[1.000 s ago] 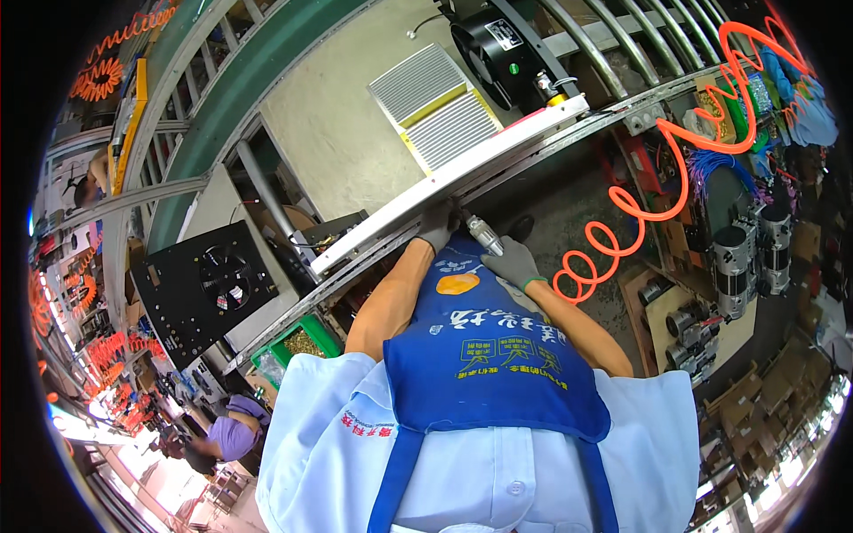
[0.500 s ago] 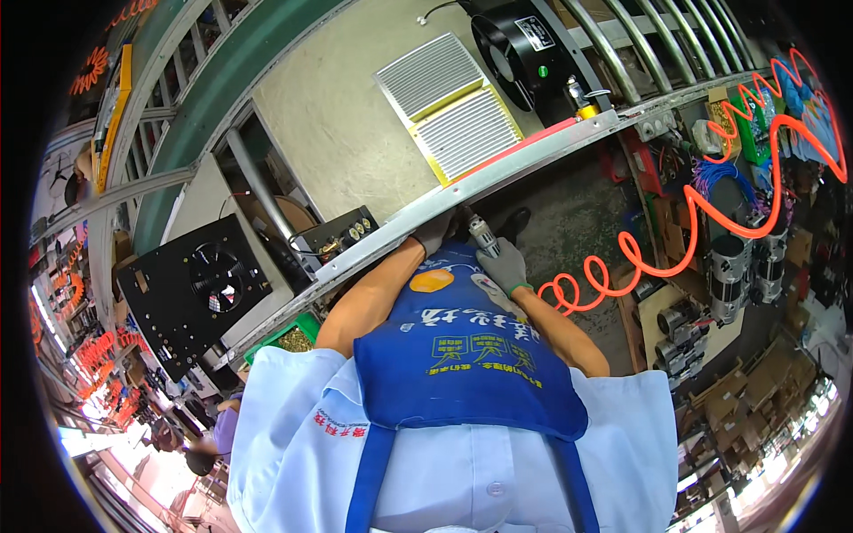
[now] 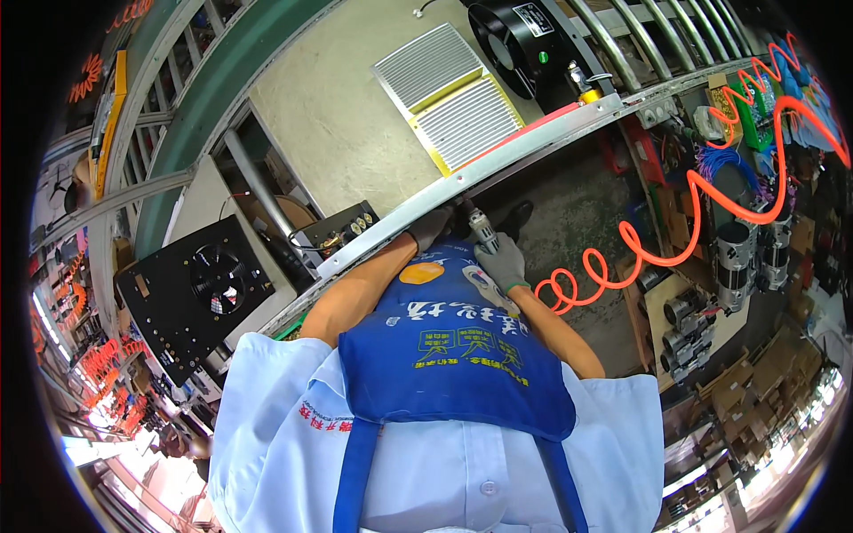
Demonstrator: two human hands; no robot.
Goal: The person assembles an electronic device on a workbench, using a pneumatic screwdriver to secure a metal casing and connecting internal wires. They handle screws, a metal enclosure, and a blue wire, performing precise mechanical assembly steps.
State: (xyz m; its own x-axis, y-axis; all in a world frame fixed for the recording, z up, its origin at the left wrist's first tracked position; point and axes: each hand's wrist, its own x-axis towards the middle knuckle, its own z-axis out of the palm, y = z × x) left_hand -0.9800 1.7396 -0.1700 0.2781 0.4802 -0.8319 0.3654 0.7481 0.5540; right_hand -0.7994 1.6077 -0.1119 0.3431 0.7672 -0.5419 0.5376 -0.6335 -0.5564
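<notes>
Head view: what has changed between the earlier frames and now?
The upper loop of the orange hose swung right and dropped; the view itself shifted slightly. Nothing was visibly taken or released: the right hand still grips the silver tool, and the left hand stays close under the metal rail.

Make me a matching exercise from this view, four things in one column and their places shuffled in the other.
Things:
1. Orange coiled plastic hose
2. Silver cylindrical hand tool
3. Silver finned panel with yellow edges
4. Blue bib apron

Places:
A. Beside the black cylindrical fan
B. Over the light blue shirt
C. Looping across the picture's right side
D. In the grey-gloved right hand

Pairs: 1-C, 2-D, 3-A, 4-B
</notes>
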